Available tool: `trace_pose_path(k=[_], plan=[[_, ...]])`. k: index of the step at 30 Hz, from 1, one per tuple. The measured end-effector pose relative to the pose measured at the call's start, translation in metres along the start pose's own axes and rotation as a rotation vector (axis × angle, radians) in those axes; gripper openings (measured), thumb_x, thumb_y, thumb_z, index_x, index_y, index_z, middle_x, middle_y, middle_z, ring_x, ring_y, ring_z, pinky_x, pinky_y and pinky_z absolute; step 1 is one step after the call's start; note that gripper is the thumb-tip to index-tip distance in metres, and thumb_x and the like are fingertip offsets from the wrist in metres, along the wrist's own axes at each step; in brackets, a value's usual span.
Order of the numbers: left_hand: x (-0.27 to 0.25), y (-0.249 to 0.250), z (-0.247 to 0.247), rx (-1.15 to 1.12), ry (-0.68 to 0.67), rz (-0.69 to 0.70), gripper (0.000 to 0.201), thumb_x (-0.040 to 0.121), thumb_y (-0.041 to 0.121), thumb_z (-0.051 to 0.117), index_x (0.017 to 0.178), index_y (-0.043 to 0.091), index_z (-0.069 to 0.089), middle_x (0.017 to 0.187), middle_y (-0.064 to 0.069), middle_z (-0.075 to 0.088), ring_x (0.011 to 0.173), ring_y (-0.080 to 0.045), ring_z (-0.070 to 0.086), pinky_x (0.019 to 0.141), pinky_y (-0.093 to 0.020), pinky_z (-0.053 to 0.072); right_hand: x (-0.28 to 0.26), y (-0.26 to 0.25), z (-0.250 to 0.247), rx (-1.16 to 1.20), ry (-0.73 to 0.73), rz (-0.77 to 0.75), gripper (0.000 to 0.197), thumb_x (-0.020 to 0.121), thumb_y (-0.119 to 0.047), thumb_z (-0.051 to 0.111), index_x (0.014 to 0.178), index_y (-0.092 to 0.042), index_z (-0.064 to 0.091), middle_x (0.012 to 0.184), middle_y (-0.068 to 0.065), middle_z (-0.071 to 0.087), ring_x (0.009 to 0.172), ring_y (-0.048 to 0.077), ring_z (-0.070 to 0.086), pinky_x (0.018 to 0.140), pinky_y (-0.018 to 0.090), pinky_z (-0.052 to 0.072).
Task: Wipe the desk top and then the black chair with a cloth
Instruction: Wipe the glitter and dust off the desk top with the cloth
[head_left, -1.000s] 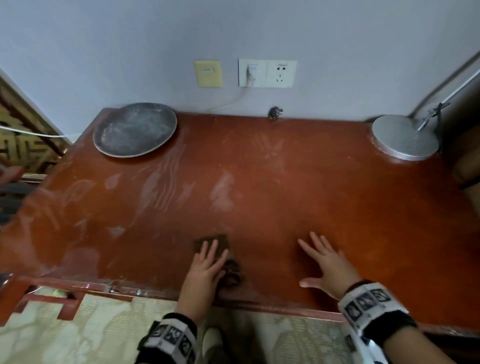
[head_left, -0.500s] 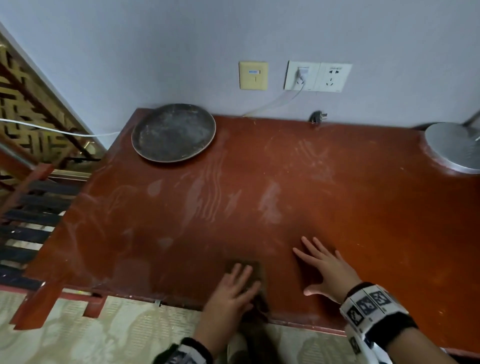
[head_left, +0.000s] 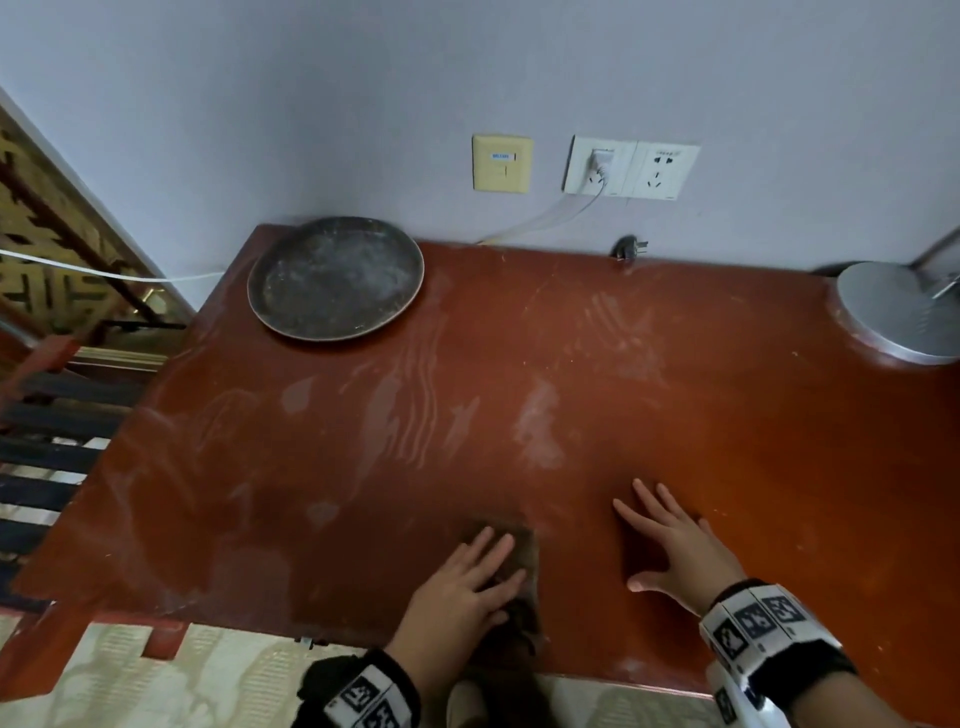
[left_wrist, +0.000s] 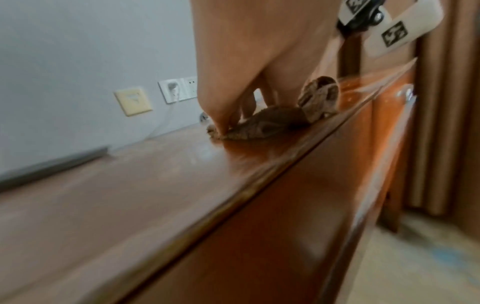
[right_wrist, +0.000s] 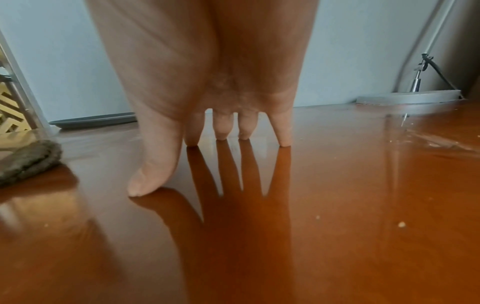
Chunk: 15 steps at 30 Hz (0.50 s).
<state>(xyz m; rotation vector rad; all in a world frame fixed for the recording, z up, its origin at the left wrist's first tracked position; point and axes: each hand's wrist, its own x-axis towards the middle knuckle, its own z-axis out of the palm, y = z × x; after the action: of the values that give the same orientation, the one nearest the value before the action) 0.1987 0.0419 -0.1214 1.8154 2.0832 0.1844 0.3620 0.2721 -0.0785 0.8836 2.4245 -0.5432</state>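
Desk top (head_left: 675, 415) bears one cloth (head_left: 522, 551), one tray (head_left: 335, 278), two hands.

Brown terry cloth (head_left: 522, 551) lies bunched flat at the near edge of the dusty, smeared red-brown bench (head_left: 519, 374).

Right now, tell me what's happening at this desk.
A person is wiping the desk top. The left hand presses a brown cloth flat near the front edge, fingers straight. The right hand rests spread on the bare wood beside it, holding nothing. Dusty smears cover the middle and left of the desk, around a round tray at the back. A lamp base stands at the back right.
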Motion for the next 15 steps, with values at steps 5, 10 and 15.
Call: trace_pose_path(k=[5, 10, 15], plan=[[0.05, 0.035, 0.005, 0.187, -0.131, 0.371, 0.036, 0.072, 0.055, 0.059, 0.108, 0.051, 0.064, 0.133, 0.016, 0.055, 0.125, -0.007, 0.05, 0.096, -0.021, 0.046, 0.002, 0.004, 0.0, -0.008, 0.01, -0.024, 0.092, 0.08, -0.046, 0.066, 0.144, -0.046, 0.001, 0.149, -0.02, -0.023, 0.142, 0.008, -0.018, 0.116, 0.048, 0.006], [0.096, -0.028, -0.056, 0.103, -0.078, -0.017, 0.046, 0.101, 0.03, 0.034, 0.146, 0.031, 0.03, 0.159, 0.0, 0.006, 0.146, -0.019, 0.002, 0.117, -0.033, 0.018, 0.004, 0.012, -0.005, 0.022, 0.013, -0.038, 0.093, 0.079, -0.048, 0.066, 0.144, -0.046, -0.001, 0.145, -0.023, -0.025, 0.132, -0.001, -0.022, 0.117, 0.047, 0.004], [0.137, -0.017, -0.064, 0.023, -0.15, -0.192, 0.05, 0.103, 0.029, 0.031, 0.151, 0.028, 0.016, 0.159, -0.002, -0.008, 0.146, -0.024, -0.009, 0.118, -0.036, 0.008, 0.008, 0.013, -0.017, 0.005, -0.049, -0.055, 0.089, 0.083, -0.042, 0.064, 0.144, -0.045, -0.001, 0.141, -0.021, -0.028, 0.134, 0.003, -0.023, 0.115, 0.049, 0.006]])
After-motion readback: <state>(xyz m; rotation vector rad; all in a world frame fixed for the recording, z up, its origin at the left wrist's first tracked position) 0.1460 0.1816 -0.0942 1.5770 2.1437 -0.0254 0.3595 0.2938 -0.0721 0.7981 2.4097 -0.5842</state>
